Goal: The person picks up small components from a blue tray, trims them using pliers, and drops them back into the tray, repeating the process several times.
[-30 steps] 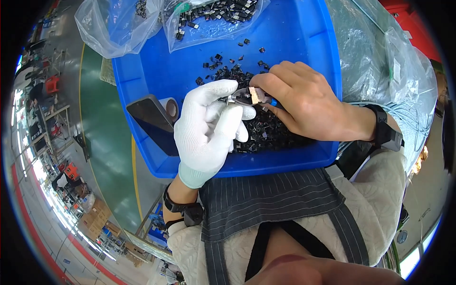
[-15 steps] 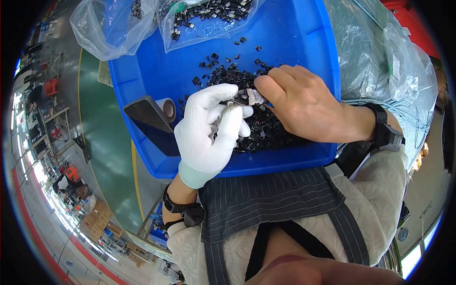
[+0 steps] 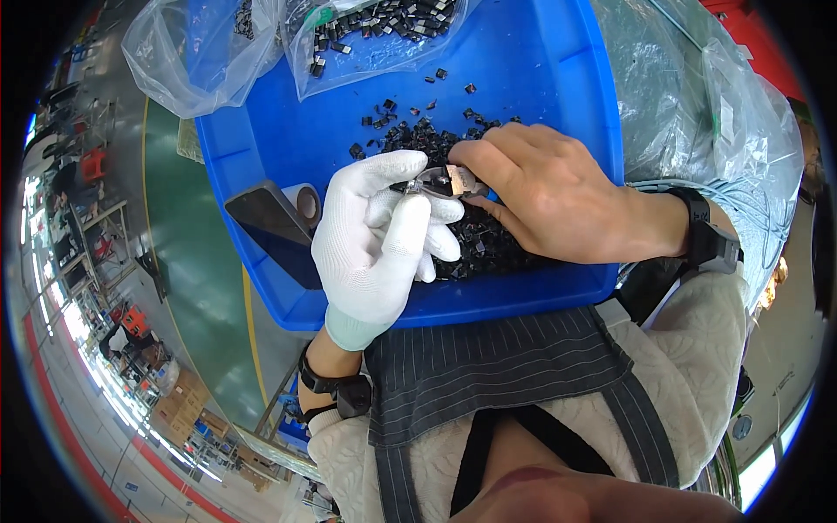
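My left hand, in a white knit glove, pinches a small metal and black piece between thumb and forefinger. My bare right hand is closed round a pair of pliers with a pale wrap near the joint; most of the handles are hidden in the palm. The dark jaws point left and meet the small piece at the gloved fingertips. Below both hands, a heap of small black pieces lies in a blue plastic bin.
At the bin's left side a dark phone-like slab leans beside a white tape roll. Clear bags with small black and metal connectors lie at the far end. Clear plastic sheeting covers things at right.
Both hands have shifted slightly left with the pliers and the small piece. The pliers have turned a little, and the pale wrap now shows a different face.
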The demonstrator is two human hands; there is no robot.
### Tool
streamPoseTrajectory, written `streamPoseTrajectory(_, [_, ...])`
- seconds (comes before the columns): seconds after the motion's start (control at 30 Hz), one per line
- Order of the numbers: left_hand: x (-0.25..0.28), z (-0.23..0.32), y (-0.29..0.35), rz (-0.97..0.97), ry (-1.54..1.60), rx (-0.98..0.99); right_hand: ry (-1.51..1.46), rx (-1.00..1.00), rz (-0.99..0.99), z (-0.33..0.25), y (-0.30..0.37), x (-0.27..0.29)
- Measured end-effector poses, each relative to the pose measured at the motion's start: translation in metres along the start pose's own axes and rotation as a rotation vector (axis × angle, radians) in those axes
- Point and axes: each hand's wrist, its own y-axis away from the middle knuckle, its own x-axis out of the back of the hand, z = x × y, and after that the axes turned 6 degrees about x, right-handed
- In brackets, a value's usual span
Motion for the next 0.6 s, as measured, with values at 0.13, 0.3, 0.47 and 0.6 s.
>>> streamPoseTrajectory(0.13, [-0.0005, -0.0007, 0.002, 0.023, -0.124, -0.057, 0.179, 0.065, 0.061, 0.0007, -0.0015, -0.0013])
streamPoseTrajectory(0.3, [-0.0015, -0.0045, 0.0019, 0.02, -0.181, -0.08, 0.244, 0.053, 0.058, -0.0005, -0.0001, -0.0013])
streamPoseTrajectory(0.47, [-0.0021, -0.0062, 0.0009, 0.0, -0.206, -0.121, 0.2, 0.037, 0.014, -0.0016, 0.0018, 0.0004])
streamPoseTrajectory(0.6, [-0.0028, -0.0084, 0.0005, -0.002, -0.169, -0.124, 0.077, 0.01, -0.056, -0.0009, 0.0037, -0.0019])
